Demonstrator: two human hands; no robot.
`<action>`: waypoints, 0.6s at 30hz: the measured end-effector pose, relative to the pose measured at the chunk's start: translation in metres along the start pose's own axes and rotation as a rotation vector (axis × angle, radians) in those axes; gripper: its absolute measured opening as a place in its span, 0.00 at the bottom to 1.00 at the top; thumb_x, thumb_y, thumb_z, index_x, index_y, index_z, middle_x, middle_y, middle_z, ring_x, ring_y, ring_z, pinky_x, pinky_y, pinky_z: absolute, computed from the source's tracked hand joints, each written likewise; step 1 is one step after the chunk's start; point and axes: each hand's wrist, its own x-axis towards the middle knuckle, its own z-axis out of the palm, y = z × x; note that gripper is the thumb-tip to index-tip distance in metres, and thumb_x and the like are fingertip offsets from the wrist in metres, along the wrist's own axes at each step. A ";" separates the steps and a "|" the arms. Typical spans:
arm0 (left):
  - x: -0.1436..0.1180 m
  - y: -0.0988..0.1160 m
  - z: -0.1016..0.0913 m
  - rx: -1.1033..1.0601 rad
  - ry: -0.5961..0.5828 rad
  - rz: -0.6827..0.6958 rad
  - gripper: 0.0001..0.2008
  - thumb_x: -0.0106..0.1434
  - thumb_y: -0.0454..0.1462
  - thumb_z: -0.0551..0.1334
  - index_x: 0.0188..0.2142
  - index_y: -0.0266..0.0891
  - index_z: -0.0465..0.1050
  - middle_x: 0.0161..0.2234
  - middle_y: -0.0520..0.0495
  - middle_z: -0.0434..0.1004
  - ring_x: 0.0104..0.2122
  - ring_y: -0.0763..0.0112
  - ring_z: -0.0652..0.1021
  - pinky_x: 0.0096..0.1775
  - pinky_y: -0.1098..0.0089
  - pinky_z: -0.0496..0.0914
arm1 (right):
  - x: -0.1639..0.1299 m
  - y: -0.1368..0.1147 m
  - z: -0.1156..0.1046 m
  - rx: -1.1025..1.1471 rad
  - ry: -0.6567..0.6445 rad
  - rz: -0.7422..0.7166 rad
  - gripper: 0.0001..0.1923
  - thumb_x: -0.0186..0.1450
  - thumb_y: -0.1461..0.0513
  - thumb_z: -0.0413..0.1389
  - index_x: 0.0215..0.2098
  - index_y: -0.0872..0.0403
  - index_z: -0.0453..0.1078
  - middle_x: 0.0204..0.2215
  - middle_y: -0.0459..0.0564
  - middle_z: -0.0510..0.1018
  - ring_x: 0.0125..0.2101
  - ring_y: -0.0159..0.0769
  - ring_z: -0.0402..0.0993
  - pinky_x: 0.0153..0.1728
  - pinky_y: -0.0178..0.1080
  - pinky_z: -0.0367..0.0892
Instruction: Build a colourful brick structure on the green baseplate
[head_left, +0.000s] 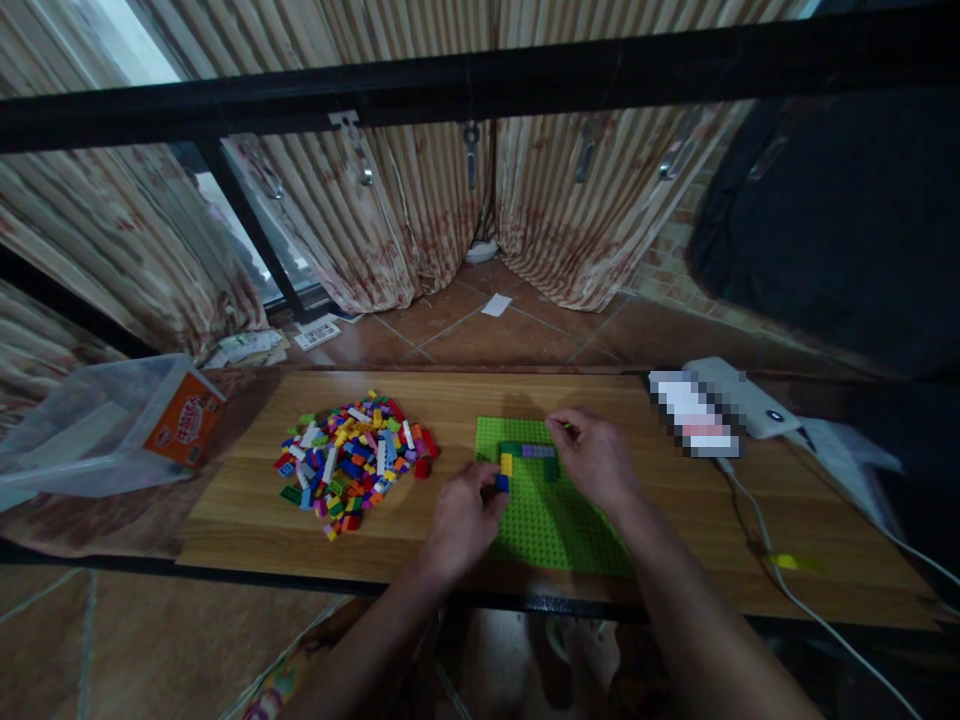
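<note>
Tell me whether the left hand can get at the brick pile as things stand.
Probably yes: the left hand rests at the green baseplate, and only bare tabletop lies between it and the brick pile.

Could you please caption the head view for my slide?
Left hand presses a small blue plastic brick onto a green studded baseplate; right hand steadies it.

We cannot see the part of the green baseplate (551,520) under our right hand (592,462). Our left hand (465,520) hides its near-left corner. A box (694,420) right of it is blurred.
</note>
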 end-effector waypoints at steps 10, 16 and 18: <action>-0.001 0.003 0.000 0.140 -0.078 0.033 0.12 0.57 0.30 0.60 0.42 0.39 0.72 0.39 0.47 0.73 0.34 0.70 0.76 0.38 0.70 0.70 | -0.001 0.000 -0.001 -0.013 -0.035 0.014 0.13 0.64 0.58 0.49 0.32 0.54 0.75 0.31 0.51 0.79 0.29 0.36 0.73 0.34 0.38 0.64; -0.004 0.002 0.000 0.100 -0.101 0.051 0.12 0.58 0.31 0.60 0.42 0.39 0.72 0.40 0.47 0.74 0.36 0.70 0.76 0.40 0.70 0.70 | -0.001 0.001 -0.003 -0.020 -0.036 0.017 0.14 0.64 0.58 0.49 0.32 0.53 0.75 0.31 0.51 0.79 0.29 0.37 0.74 0.34 0.38 0.64; -0.004 0.002 0.002 0.111 -0.097 0.058 0.13 0.58 0.30 0.60 0.43 0.40 0.72 0.40 0.47 0.74 0.36 0.70 0.76 0.40 0.70 0.70 | -0.001 0.001 -0.003 -0.029 -0.034 0.020 0.14 0.64 0.57 0.49 0.33 0.53 0.75 0.31 0.52 0.80 0.30 0.37 0.74 0.34 0.38 0.64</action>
